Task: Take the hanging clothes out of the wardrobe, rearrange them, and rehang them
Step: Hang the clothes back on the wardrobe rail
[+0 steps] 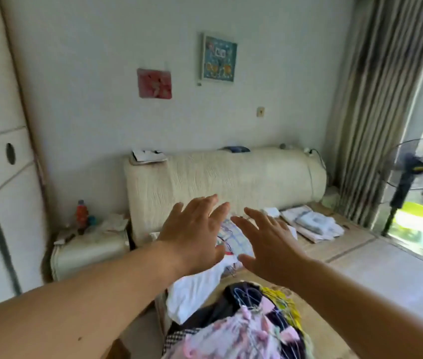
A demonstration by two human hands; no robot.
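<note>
Both arms extended forward over bed [355, 257], palms down. Left hand [192, 234] and right hand [270, 244] side by side, fingers spread, empty, nothing grasped. Clothes [244, 327] on wire hangers piled on bed below forearms. White garment [194, 291] just beside pile.

Left hand [192, 234], right hand [270, 244] outstretched, empty

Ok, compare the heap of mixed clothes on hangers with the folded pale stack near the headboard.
The heap of colourful clothes on wire hangers lies jumbled at the near end of the bed; the folded pale blue-and-white stack lies flat and tidy by the cream headboard. The heap mixes pink, black and yellow; the stack is uniformly light. Both rest on the bed, untouched by either hand.
</note>
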